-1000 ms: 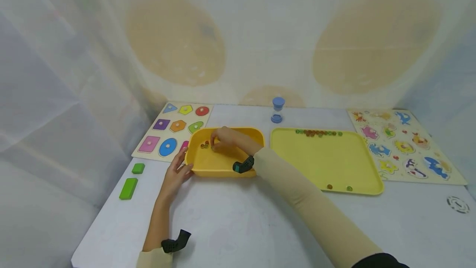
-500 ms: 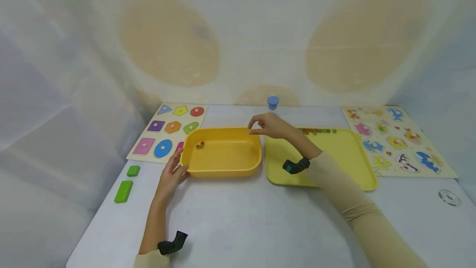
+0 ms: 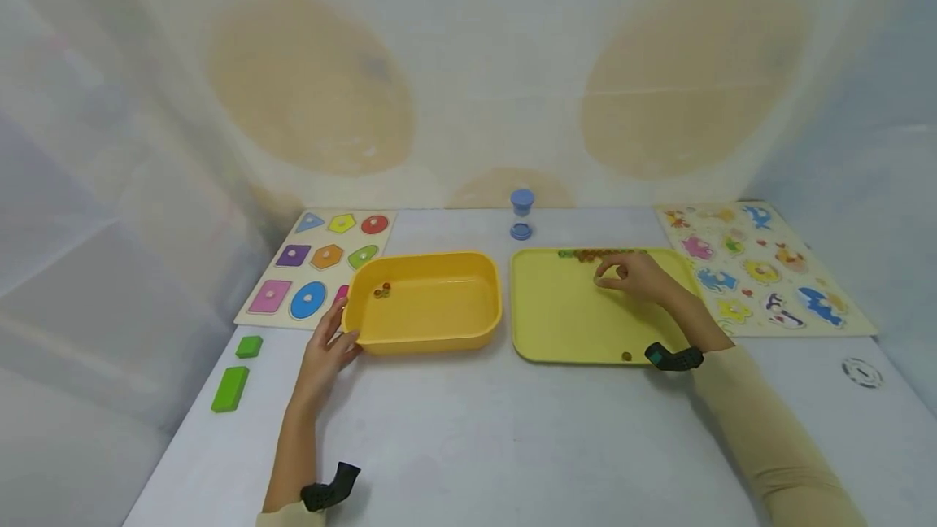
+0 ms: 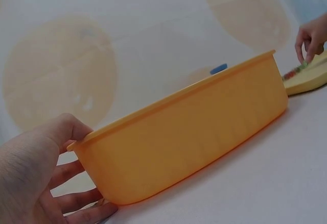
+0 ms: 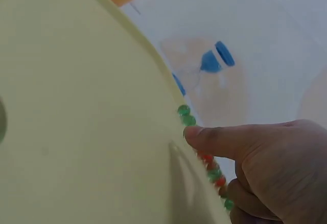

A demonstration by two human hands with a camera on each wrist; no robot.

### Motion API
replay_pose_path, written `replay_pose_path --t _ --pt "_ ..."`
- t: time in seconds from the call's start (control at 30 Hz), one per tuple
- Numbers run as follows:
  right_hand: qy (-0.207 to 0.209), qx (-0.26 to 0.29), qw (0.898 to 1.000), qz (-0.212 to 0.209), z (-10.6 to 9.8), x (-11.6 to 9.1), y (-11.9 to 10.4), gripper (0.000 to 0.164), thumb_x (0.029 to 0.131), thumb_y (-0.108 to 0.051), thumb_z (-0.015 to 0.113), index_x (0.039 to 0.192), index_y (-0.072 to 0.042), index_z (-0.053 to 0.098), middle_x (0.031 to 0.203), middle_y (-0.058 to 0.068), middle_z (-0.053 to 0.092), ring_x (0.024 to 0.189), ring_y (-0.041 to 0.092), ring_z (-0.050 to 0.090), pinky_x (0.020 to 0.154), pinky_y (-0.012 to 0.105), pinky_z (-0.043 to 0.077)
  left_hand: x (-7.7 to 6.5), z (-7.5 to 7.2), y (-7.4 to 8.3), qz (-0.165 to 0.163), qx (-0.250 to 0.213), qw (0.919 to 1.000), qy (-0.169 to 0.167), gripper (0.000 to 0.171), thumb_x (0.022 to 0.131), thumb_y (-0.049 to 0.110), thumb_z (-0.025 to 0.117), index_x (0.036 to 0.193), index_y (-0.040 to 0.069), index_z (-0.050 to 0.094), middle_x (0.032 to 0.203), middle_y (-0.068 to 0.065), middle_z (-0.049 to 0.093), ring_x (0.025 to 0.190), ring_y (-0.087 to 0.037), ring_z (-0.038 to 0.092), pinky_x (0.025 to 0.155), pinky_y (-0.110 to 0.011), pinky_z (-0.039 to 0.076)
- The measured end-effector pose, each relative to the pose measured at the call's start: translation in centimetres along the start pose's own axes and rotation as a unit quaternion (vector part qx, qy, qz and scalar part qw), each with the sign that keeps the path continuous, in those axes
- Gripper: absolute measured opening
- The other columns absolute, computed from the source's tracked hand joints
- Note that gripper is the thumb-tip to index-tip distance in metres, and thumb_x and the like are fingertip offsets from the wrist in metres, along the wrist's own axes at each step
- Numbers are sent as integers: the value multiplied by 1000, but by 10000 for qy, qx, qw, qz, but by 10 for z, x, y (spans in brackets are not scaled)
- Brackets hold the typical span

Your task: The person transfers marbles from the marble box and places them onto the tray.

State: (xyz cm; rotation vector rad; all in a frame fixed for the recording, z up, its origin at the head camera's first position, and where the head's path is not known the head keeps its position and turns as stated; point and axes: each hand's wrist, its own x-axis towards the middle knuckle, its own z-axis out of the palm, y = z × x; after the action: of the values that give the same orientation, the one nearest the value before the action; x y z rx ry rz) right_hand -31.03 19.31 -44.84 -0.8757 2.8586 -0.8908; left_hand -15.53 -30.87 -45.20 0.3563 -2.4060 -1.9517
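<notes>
An orange-yellow plastic bin (image 3: 439, 303) stands left of the middle. My left hand (image 3: 325, 360) holds its left end, thumb on the rim and fingers against the outer wall in the left wrist view. A few small red and green marbles (image 3: 382, 290) lie at the bin's left side. Over the pale yellow tray (image 3: 556, 307), my right hand (image 3: 637, 276) pinches a small marble (image 3: 599, 278) between thumb and forefinger, mostly hidden by the fingertips. Just beyond, a row of red and green marbles (image 5: 213, 174) lines the tray's far edge, partly covered by that hand.
A single marble (image 3: 626, 356) lies near the tray's front edge. A blue sand timer (image 3: 521, 214) stands at the back. Puzzle boards with shapes (image 3: 315, 259) and animals (image 3: 761, 271) flank the containers. Green blocks (image 3: 230, 389) lie far left, a round white-and-black disc (image 3: 862, 373) far right.
My right hand has lifted out of the bin and travelled right, over the tray, with a marble pinched. My left hand has stayed on the bin. The head view has shifted slightly.
</notes>
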Motion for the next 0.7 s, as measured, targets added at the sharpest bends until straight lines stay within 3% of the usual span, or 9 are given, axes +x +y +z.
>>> replay_pose_path --t 0.23,0.33,0.43,0.5,0.7 --pt "-21 139 9998 143 3 -4 13 25 83 -27 63 101 -9 65 47 -8 24 42 6 18 42 22 21 0 0 1 -33 -56 10000 -38 56 89 28 54 136 44 28 147 6 23 124 -22 42 86 -31 48" --pt "145 223 9995 162 0 0 5 30 83 -28 63 106 -8 63 49 -5 27 43 7 20 43 22 22 0 0 0 -71 -29 10000 -25 56 89 28 55 136 44 28 147 5 23 124 -22 41 86 -31 47" --pt "317 335 9989 -16 -5 11 -17 31 83 -28 63 106 -7 63 53 0 43 46 9 28 46 24 29 0 0 0 -127 -17 9999 -20 57 89 30 55 136 44 27 147 5 22 125 -22 40 87 -31 47" --pt "343 388 9985 -197 -7 23 -38 30 84 -28 62 106 -8 63 54 3 45 46 10 30 47 25 30 1 0 0 -151 -24 9999 -17 57 89 30 55 136 44 27 148 6 22 125 -22 40 87 -31 47" --pt "259 661 9917 -1069 3 74 -110 23 83 -29 63 102 -16 64 47 -5 27 41 10 22 42 23 26 0 1 -1 -56 -124 9999 -12 56 89 27 54 136 44 28 147 5 23 125 -22 40 87 -31 47"
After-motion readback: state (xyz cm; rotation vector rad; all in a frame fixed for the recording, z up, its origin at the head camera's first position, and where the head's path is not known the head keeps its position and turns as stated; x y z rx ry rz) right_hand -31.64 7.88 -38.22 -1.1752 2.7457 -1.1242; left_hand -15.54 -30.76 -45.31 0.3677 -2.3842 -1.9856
